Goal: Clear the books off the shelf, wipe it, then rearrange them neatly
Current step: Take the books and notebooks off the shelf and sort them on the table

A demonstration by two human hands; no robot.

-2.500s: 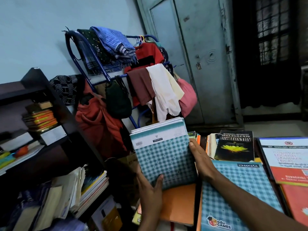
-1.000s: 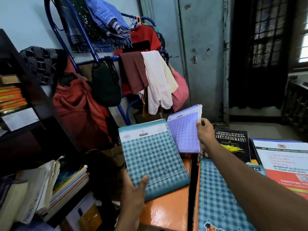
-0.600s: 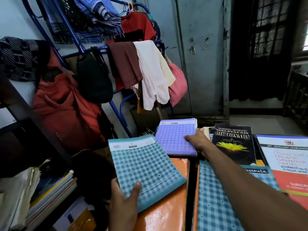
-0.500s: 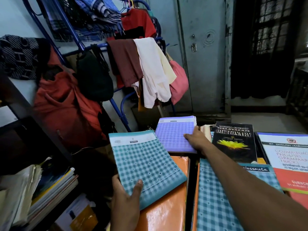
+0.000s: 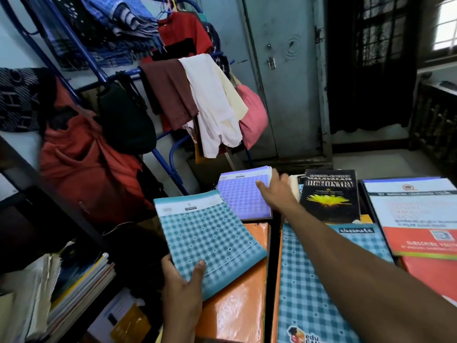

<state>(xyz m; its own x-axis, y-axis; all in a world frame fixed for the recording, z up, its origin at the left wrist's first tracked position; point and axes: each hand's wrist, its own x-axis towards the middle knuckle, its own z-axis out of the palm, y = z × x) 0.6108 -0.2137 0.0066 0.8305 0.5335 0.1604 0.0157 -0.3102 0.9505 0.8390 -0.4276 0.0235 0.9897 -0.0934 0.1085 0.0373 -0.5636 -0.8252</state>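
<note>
Books lie spread out flat so the shelf can be wiped. The black dictionary [image 5: 330,195] is the landmark. Just left of it sits the purple notebook [image 5: 243,196], and the right hand [image 5: 278,191] rests on that notebook's right edge with its fingers mostly straight, probably to set it down flat or square it up. Farther left and nearer the person is the teal checked notebook [image 5: 207,240]. The left hand [image 5: 183,284] pinches its near corner, thumb on top, so it stays tilted up over the orange book [image 5: 237,300], ready to go somewhere next. The two hands are well apart. Far left of the dictionary, the dark shelf [image 5: 74,214] has more books [image 5: 81,280] stacked low down, so clearing is not done.
</note>
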